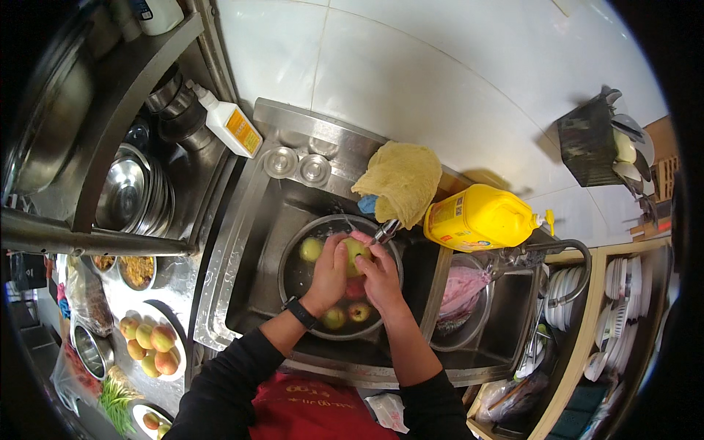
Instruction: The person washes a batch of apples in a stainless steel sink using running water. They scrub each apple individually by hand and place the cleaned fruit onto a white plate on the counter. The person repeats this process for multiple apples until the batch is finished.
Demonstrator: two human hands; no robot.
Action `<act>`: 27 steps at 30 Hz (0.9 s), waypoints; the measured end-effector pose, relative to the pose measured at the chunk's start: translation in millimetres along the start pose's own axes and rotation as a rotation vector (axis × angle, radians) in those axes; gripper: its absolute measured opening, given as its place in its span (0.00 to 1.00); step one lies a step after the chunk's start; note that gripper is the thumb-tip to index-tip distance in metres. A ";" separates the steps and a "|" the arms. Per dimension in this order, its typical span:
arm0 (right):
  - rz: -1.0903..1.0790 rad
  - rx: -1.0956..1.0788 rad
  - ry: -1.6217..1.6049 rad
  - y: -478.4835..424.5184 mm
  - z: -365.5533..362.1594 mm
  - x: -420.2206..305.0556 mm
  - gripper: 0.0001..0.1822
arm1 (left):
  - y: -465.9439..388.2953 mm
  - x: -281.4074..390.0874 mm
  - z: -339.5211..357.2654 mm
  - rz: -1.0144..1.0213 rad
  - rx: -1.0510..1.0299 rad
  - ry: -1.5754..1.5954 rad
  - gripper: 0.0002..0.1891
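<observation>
My left hand [328,269] and my right hand [383,278] hold a yellow-green apple [355,254] between them, right by the metal faucet spout [388,230]. Something pink [360,237] shows behind the apple; I cannot tell what it is. Below my hands a round metal basin [282,278] with water stands in the left bowl of a stainless steel sink [253,264]. Another green apple [311,249] lies in it to the left. Nearer to me in the basin are a red apple [355,288], a yellow-green apple [334,318] and a reddish-yellow one [359,312].
A yellow towel [404,179] hangs over the faucet beside a yellow detergent jug [473,220]. In the right sink bowl sits a bowl with pink meat or fish [459,291]. A plate of several apples [154,341] and a white bottle [234,129] stand to the left.
</observation>
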State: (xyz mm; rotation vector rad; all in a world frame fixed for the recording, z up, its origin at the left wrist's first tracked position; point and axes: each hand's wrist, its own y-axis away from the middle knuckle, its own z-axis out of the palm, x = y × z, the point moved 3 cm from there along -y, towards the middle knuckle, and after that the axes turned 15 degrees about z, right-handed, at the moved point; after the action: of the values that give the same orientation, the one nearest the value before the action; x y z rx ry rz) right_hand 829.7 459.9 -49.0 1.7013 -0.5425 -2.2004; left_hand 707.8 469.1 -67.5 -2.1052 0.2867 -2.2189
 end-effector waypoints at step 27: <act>0.061 -0.101 -0.028 -8.0 -1.4 -4.2 0.24 | -1.4 13.1 -10.9 0.149 -0.035 -0.109 0.17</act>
State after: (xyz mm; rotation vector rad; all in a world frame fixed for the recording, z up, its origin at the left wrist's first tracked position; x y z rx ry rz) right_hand 832.1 468.7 -49.6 1.5843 -0.4748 -2.1738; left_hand 696.2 469.1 -54.8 -2.1356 0.4615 -2.0243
